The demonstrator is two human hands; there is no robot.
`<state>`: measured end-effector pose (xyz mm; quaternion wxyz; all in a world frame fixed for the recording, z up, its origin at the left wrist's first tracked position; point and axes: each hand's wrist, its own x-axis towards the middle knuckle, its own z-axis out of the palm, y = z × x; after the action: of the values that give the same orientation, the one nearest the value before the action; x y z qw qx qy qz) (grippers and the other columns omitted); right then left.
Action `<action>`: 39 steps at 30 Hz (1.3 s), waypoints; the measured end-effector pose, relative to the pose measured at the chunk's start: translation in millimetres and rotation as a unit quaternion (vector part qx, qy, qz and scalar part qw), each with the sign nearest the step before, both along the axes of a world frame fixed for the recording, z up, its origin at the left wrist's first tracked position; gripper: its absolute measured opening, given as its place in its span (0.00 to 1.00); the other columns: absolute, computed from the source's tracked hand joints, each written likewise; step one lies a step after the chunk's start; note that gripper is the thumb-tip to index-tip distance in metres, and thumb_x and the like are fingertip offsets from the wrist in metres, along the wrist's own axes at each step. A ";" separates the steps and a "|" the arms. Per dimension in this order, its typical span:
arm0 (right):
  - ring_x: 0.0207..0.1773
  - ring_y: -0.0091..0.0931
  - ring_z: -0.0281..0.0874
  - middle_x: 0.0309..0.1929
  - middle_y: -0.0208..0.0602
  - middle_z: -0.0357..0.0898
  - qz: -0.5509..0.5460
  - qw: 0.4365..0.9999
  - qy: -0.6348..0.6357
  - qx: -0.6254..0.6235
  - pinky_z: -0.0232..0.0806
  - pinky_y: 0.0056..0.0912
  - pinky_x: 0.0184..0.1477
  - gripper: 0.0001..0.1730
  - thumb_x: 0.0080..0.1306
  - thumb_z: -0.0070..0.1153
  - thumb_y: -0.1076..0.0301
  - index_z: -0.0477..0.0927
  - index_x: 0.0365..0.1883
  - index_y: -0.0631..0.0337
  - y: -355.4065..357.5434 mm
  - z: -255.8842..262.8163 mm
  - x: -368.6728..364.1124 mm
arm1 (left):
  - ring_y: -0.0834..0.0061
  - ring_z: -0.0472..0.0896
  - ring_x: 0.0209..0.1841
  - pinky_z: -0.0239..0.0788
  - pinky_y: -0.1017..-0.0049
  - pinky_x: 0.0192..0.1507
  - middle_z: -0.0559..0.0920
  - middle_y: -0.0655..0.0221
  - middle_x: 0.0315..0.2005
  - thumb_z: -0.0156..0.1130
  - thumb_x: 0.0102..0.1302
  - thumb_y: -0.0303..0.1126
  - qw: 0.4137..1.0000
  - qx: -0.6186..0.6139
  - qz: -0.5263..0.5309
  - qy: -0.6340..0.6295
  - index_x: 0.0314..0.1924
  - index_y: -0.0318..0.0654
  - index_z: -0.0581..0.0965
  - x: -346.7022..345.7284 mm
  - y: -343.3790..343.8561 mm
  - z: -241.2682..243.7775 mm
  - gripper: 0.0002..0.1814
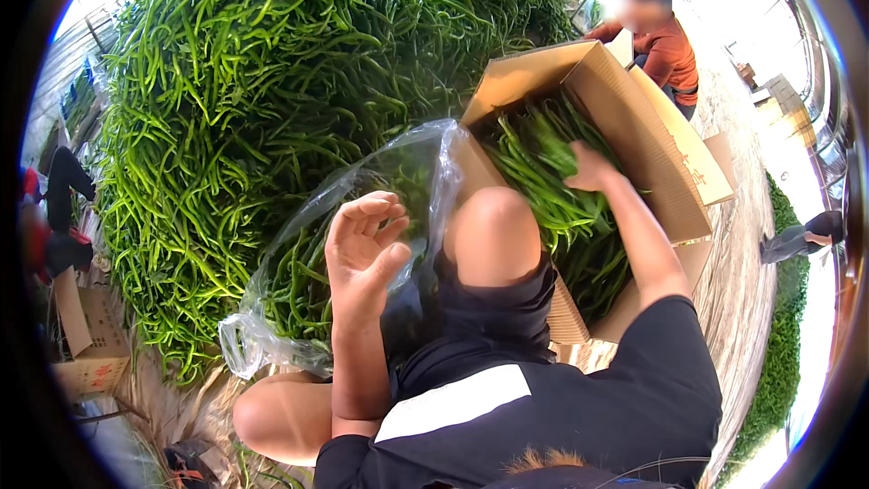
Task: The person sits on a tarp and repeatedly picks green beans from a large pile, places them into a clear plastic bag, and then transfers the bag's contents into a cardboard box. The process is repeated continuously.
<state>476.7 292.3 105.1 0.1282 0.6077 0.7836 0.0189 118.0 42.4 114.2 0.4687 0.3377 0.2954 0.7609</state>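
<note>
My left hand (366, 244) is raised above a clear plastic bag (271, 346), palm up, its fingers curled apart with nothing in them. Green chili peppers lie inside the bag. On my right stands an open cardboard box (631, 122), its flaps spread, holding long green peppers (529, 176). My right hand (592, 166) reaches into it and touches the peppers at the top; some beneath it are blurred, and I cannot tell whether the fingers grip any. A large heap of green chili peppers (271, 81) rises in front of me, beyond the bag.
A person in an orange top (669, 54) crouches beyond the box. Another person's legs (68, 204) show at the far left, above a second cardboard box (95, 346). Someone else is at the far right (808, 238), by a strip of greenery (781, 353).
</note>
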 end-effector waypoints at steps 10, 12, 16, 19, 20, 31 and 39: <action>0.70 0.47 0.56 0.70 0.44 0.58 -0.020 0.997 0.071 -0.018 0.52 0.53 0.67 0.36 0.72 0.41 0.46 0.51 0.72 0.52 14.6 -62.8 -20.3 | 0.77 0.77 0.45 0.69 0.76 0.51 0.79 0.67 0.43 0.61 0.62 0.23 0.993 -0.097 0.057 -0.033 0.46 0.35 0.74 -20.8 21.5 -18.6 0.12; 0.71 0.49 0.53 0.71 0.47 0.53 -0.016 0.999 0.043 -0.002 0.50 0.59 0.67 0.40 0.69 0.46 0.50 0.46 0.74 0.50 5.7 -70.1 -34.4 | 0.77 0.78 0.44 0.71 0.74 0.52 0.79 0.69 0.43 0.63 0.64 0.28 0.994 -0.089 0.066 -0.027 0.46 0.39 0.74 -33.2 20.6 -28.8 0.12; 0.66 0.44 0.61 0.64 0.54 0.62 0.076 0.984 0.140 0.082 0.56 0.48 0.65 0.34 0.71 0.45 0.53 0.55 0.69 0.61 34.7 -67.6 -20.7 | 0.78 0.78 0.42 0.72 0.75 0.49 0.80 0.69 0.40 0.61 0.66 0.28 0.992 -0.088 0.087 -0.038 0.43 0.38 0.75 -53.1 28.6 -40.7 0.07; 0.55 0.36 0.72 0.56 0.48 0.69 0.217 0.877 0.391 0.177 0.65 0.40 0.58 0.22 0.71 0.47 0.64 0.66 0.61 0.63 -15.3 38.3 -137.0 | 0.80 0.78 0.41 0.72 0.76 0.48 0.81 0.71 0.38 0.60 0.67 0.29 0.979 -0.125 0.141 -0.074 0.42 0.39 0.76 -80.9 25.8 -61.1 0.06; 0.51 0.34 0.74 0.52 0.46 0.71 0.246 0.858 0.434 0.123 0.67 0.36 0.55 0.19 0.69 0.49 0.69 0.69 0.57 0.63 -34.5 54.2 -179.9 | 0.80 0.78 0.40 0.73 0.77 0.48 0.81 0.72 0.38 0.60 0.67 0.30 0.973 -0.144 0.168 -0.067 0.43 0.40 0.76 -91.2 23.5 -71.8 0.06; 0.52 0.43 0.75 0.49 0.44 0.76 0.320 0.934 0.141 -0.072 0.70 0.47 0.50 0.17 0.60 0.58 0.65 0.75 0.47 0.59 4.7 -149.0 -508.2 | 0.82 0.77 0.37 0.73 0.78 0.42 0.80 0.72 0.36 0.57 0.69 0.32 0.872 -0.212 0.363 -0.250 0.42 0.41 0.75 -176.6 -0.5 -146.6 0.05; 0.55 0.50 0.73 0.48 0.58 0.76 0.273 0.955 0.095 -0.071 0.66 0.52 0.56 0.19 0.62 0.48 0.70 0.69 0.51 0.70 69.9 -130.1 -501.7 | 0.80 0.77 0.39 0.72 0.74 0.48 0.80 0.71 0.38 0.57 0.69 0.32 0.885 -0.219 0.289 -0.294 0.43 0.40 0.76 -186.8 11.1 -167.1 0.06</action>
<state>-24.9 362.1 -25.0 0.0854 0.3593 0.9273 -0.0602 -68.8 53.5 -52.9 0.3555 -0.1126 0.3877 0.8430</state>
